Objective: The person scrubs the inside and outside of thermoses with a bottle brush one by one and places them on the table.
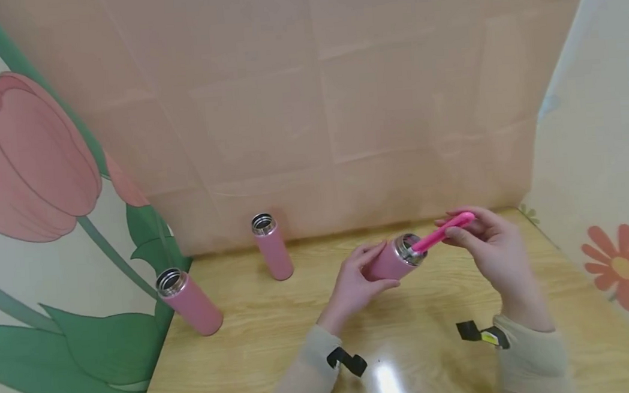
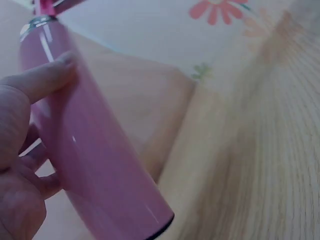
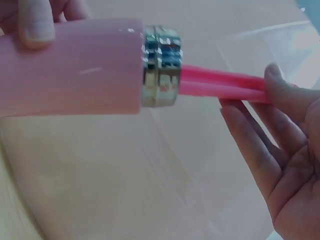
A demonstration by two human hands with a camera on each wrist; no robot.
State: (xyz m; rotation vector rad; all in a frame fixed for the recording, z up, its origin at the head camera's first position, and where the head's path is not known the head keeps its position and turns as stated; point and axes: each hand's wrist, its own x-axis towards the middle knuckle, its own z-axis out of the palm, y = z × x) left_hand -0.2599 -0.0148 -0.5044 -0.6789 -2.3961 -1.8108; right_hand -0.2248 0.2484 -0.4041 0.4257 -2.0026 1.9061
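Observation:
My left hand (image 1: 353,279) grips a pink metal bottle (image 1: 389,263), tilted with its open silver mouth toward my right hand. In the left wrist view the bottle (image 2: 95,145) slants across, the thumb on its side and the dark base edge low down. My right hand (image 1: 493,248) pinches a long, bright pink grooved handle (image 1: 443,232) between thumb and fingers. In the right wrist view this handle (image 3: 222,84) runs straight into the bottle's shiny neck (image 3: 162,66). Whatever is on its inner end is hidden inside the bottle.
Two more pink bottles without lids stand to the left on the wooden table (image 1: 258,344): one bottle (image 1: 274,250) toward the back, another bottle (image 1: 194,306) near the left edge. A peach sheet (image 1: 331,111) hangs behind, and flower-printed walls flank the table.

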